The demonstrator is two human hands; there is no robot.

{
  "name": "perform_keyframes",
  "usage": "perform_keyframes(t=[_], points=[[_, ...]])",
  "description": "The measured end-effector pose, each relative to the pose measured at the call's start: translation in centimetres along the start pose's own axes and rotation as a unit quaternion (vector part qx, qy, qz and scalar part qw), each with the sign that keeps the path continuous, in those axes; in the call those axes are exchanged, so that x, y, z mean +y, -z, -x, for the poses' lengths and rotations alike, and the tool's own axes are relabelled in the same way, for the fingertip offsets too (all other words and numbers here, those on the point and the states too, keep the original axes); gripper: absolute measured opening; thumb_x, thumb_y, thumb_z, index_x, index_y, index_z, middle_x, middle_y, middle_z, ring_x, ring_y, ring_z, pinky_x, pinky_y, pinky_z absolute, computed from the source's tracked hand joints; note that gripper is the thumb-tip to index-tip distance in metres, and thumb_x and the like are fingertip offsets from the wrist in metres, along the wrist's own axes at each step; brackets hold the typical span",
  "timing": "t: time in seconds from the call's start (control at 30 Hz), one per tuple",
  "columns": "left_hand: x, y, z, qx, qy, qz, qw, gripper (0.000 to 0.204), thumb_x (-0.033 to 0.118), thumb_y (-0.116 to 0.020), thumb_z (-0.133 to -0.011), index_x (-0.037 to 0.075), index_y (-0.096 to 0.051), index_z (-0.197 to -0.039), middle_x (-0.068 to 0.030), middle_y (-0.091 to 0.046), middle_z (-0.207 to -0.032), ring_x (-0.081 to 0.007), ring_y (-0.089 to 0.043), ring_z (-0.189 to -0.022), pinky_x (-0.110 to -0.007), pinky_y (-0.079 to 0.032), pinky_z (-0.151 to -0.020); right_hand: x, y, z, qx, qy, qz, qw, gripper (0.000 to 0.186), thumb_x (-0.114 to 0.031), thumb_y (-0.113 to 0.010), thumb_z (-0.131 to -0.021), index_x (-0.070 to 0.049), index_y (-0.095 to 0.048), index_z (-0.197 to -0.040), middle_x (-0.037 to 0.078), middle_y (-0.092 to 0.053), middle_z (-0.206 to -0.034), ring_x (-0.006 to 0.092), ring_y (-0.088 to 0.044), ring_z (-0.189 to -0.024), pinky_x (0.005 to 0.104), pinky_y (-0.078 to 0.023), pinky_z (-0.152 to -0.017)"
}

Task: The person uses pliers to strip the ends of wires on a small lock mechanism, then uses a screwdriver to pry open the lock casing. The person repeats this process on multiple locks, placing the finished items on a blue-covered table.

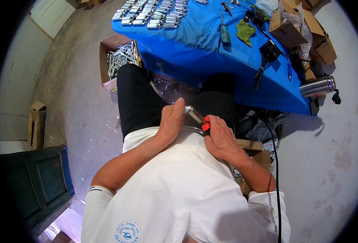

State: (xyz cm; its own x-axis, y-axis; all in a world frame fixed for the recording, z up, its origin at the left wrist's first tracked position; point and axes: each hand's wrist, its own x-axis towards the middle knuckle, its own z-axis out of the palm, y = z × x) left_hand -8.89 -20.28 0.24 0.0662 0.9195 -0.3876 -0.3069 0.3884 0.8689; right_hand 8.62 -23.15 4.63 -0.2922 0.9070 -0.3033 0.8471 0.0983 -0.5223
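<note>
Holding one tool [206,124], one metal piece [187,109]

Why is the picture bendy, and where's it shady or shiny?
Head view: black rim and bent edges come from the fisheye lens; head view: shade on the hanging side of the blue cloth; head view: shine on the metal flask.

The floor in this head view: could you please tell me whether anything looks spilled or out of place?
Yes, small pale scraps lie strewn on the floor, most thickly between the person's knees. They look odd, perhaps dropped debris, because the metal parts nearby are gathered in a cardboard box.
</note>
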Motion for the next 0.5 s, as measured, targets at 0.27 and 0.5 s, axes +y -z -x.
perform_keyframes(t=[0.27, 0.5], points=[[0.2, 0.0, -0.1, 0.014, 0.047, 0.027, 0.998, 0.049, 0.045, -0.046, -0.095, 0.016, -0.034, -0.057, 0.0064, -0.028, -0.052, -0.0062, -0.023, -0.044, -0.025, -0.017, -0.042, 0.1, -1.2, -0.1, 0.077, 0.029, 0.053, 0.995, 0.048, -0.005, -0.055, -0.072, 0.003, -0.044, -0.118, 0.021, -0.051, -0.108, 0.0384, -0.049, -0.103, 0.0470, -0.043, -0.086], [0.3, 0.0, -0.3, 0.020, 0.056, 0.040, 0.997, 0.045, 0.045, -0.045, -0.095, 0.016, -0.035, -0.062, 0.0059, -0.028, -0.052, -0.0068, -0.024, -0.044, -0.026, -0.017, -0.042, -0.2, -1.4, -0.4, 0.066, 0.005, 0.025, 0.997, 0.048, -0.004, -0.056, -0.070, 0.004, -0.045, -0.117, 0.021, -0.052, -0.108, 0.0381, -0.051, -0.104, 0.0470, -0.043, -0.087]])
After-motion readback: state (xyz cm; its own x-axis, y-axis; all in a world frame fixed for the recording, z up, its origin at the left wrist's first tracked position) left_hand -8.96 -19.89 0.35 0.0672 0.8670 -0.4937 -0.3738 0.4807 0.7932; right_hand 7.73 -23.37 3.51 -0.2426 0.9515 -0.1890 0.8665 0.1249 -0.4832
